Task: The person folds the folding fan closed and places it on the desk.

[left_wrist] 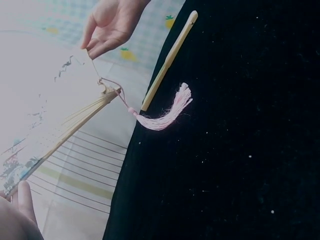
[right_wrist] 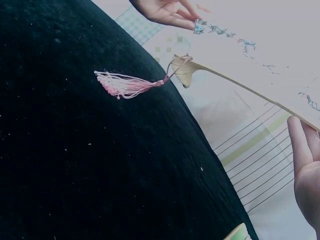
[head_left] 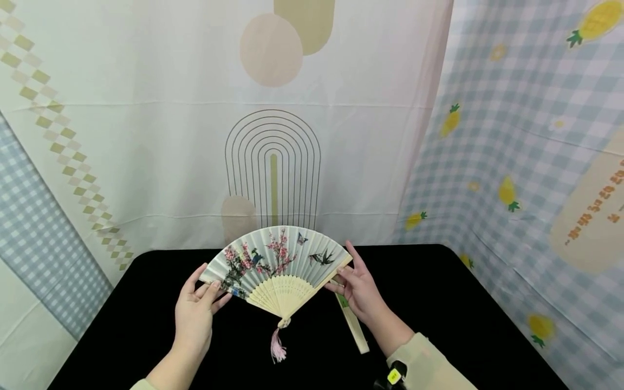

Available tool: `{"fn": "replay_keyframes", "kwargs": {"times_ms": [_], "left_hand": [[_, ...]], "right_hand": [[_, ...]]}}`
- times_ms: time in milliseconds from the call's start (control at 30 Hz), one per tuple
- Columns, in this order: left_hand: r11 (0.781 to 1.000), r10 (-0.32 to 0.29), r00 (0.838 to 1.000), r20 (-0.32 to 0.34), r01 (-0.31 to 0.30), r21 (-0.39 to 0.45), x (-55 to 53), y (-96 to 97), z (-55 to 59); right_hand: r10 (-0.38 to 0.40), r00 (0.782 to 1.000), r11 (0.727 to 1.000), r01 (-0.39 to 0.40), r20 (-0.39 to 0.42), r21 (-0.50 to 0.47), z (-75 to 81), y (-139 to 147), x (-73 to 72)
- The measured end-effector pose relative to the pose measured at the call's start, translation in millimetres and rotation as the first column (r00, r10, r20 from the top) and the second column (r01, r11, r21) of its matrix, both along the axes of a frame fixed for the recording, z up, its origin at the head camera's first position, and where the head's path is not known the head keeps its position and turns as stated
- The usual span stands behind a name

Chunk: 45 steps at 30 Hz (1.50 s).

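Note:
A folding fan (head_left: 287,257) is spread wide above the table, its pale leaf painted with pink blossoms, birds and a butterfly. My left hand (head_left: 194,319) pinches its left edge between thumb and fingers. At the opposite edge, my right hand (head_left: 361,292) holds the outer rib, with one finger stretched upward. From the pivot dangles a pink tassel (head_left: 278,346), also visible in the left wrist view as a tassel (left_wrist: 167,117) against the black cloth. Glare washes out much of the leaf in both wrist views.
A second, narrow folded fan (head_left: 355,325) with a green patch lies on the black-covered table (head_left: 429,303), partly hidden by my right hand. Behind the table hangs a white patterned curtain (head_left: 170,162); a checked pineapple cloth (head_left: 487,135) hangs along the right.

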<state>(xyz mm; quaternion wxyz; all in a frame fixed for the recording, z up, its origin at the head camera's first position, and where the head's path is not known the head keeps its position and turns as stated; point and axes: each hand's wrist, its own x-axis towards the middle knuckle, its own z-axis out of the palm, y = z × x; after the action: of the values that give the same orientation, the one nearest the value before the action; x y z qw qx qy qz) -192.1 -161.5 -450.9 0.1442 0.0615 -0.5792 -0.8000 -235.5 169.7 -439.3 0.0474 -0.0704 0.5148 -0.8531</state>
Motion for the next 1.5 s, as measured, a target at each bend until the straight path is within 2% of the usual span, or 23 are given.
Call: {"fn": "replay_keyframes", "kwargs": {"times_ms": [600, 1133, 1500], "left_hand": [[0.999, -0.033, 0.999, 0.001, 0.033, -0.004, -2.5, 5.9, 1.5], [0.994, -0.085, 0.995, -0.047, 0.082, -0.066, -5.1, 12.4, 0.0], [0.988, -0.129, 0.991, -0.031, 0.126, -0.086, -5.9, 11.6, 1.1]], "right_hand": [[0.042, 0.999, 0.999, -0.043, -0.019, -0.014, -0.5, 6.4, 3.1], [0.09, 0.994, 0.996, -0.089, -0.06, 0.015, -2.4, 9.3, 3.3], [0.121, 0.991, 0.993, -0.12, -0.052, 0.02, -0.5, 6.4, 4.3]]}}
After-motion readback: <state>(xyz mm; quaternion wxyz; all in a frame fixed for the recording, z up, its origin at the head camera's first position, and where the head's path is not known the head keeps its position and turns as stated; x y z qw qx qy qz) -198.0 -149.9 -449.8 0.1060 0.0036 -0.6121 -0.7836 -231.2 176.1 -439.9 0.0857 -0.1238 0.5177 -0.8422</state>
